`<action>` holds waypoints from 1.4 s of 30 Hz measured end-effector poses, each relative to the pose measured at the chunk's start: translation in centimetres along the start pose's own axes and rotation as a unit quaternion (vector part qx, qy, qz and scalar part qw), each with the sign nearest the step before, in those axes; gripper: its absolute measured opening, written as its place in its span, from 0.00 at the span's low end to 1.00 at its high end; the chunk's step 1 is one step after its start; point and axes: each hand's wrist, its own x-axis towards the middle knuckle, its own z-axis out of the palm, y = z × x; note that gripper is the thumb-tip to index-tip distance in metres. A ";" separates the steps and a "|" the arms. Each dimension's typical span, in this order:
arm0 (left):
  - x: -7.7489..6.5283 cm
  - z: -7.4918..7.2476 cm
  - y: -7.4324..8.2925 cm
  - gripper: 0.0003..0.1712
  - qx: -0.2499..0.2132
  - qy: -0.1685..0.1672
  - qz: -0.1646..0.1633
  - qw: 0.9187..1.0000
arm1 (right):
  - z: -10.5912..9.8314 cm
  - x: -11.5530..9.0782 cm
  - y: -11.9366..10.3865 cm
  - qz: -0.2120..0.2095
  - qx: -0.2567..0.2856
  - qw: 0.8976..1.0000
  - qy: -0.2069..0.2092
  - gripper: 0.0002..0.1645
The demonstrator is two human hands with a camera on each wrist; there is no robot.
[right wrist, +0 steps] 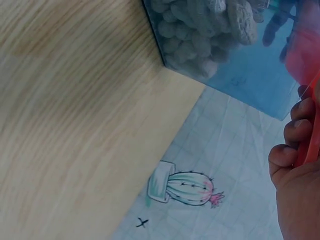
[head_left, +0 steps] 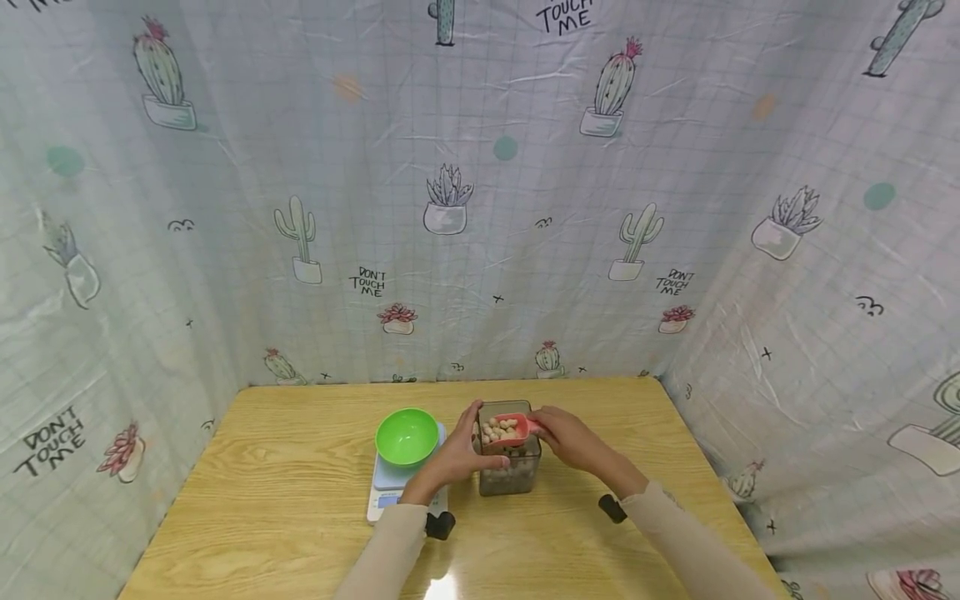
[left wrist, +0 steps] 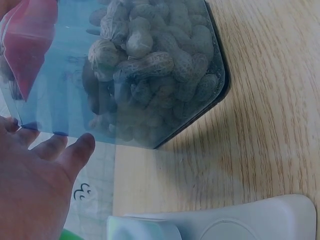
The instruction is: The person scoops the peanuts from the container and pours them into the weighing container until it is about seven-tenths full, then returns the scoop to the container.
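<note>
A see-through grey container stands on the table, with unshelled peanuts piled in its lower part. My left hand holds its left side, the thumb across the front and the fingers along the wall. At the mouth of the container is a red scoop loaded with peanuts. My right hand grips the scoop's handle from the right; in the right wrist view its fingers curl round that red handle.
Left of the container, a green bowl sits on a white kitchen scale, partly hidden by the left arm. Patterned curtains enclose the wooden table at the back and both sides.
</note>
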 end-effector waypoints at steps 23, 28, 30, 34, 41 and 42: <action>-1.2 -1.2 1.3 0.66 0.046 -0.001 0.025 0.999 | -2.1 -0.8 0.1 -0.049 -0.053 0.993 0.094 0.08; -1.7 -2.1 2.3 0.62 0.053 0.016 0.040 0.998 | -3.1 -0.4 -0.1 -0.045 -0.051 0.993 0.097 0.07; -1.9 -2.5 2.6 0.61 0.057 0.026 0.042 0.997 | -3.5 -0.2 -0.3 -0.050 -0.050 0.993 0.099 0.07; -2.3 -3.3 2.8 0.61 0.052 0.045 0.045 0.997 | -4.2 0.4 -0.8 -0.060 -0.049 0.992 0.104 0.07; -3.6 -5.3 3.1 0.58 0.039 0.071 0.052 0.995 | -4.8 1.6 -1.7 -0.063 -0.055 0.990 0.110 0.10; -3.8 -5.6 3.1 0.57 0.043 0.073 0.051 0.995 | -4.8 1.8 -1.8 -0.062 -0.057 0.991 0.108 0.10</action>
